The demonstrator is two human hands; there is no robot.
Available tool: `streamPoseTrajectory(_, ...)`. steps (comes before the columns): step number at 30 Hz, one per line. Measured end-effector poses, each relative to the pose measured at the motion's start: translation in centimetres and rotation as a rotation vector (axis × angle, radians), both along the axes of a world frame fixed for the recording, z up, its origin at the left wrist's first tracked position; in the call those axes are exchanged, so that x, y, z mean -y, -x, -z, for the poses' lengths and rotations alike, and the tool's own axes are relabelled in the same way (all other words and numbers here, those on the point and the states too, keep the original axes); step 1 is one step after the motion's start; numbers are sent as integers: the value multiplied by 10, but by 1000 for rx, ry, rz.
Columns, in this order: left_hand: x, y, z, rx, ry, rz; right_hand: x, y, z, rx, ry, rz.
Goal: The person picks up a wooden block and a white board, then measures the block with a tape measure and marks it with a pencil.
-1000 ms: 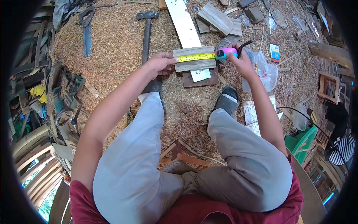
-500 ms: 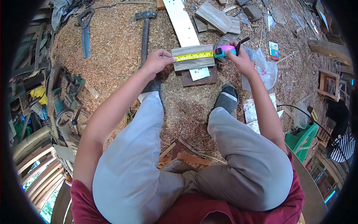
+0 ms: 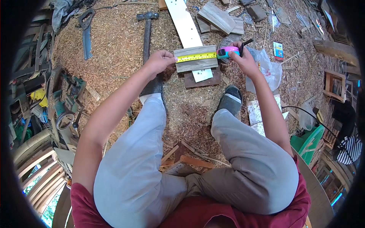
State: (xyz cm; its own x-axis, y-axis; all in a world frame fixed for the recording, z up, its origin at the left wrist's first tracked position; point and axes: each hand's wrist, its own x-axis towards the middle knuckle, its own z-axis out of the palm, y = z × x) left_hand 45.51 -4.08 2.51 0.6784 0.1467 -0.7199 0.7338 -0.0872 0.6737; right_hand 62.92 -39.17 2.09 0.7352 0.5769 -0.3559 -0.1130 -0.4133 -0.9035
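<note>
A grey wood-grained board (image 3: 195,67) lies crosswise over a long white strip (image 3: 186,28). The yellow tape blade (image 3: 196,57) runs across the board from side to side. My left hand (image 3: 159,62) pinches the blade's free end at the board's left edge. At the right edge, my right hand (image 3: 245,62) is closed around the pink and teal tape measure (image 3: 228,52). A thin black stick-like thing, perhaps a pen (image 3: 248,41), pokes up from the same hand. Beneath the white strip's near end is a brown block (image 3: 187,81).
A hammer (image 3: 147,36) lies left of the strip, and a handsaw (image 3: 86,38) farther left. Several cut boards (image 3: 218,18) are piled at the back. A plastic bag (image 3: 268,70) and a small blue-red packet (image 3: 278,50) lie right. Wood shavings cover the ground.
The view has shifted very slightly. Both hands keep their hold, and the tape stays stretched across the board.
</note>
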Motion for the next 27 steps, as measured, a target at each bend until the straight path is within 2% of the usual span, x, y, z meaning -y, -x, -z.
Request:
streamPoseTrajectory(6, 9, 8, 4, 65, -58, -26, 0, 2, 3, 49, -32, -10)
streamPoseTrajectory(12, 12, 7, 5, 12, -6, -53, -3, 6, -2, 111, -26, 5)
streamPoseTrajectory(27, 25, 28, -2, 54, -2, -71, 6, 19, -5, 27, -79, 22)
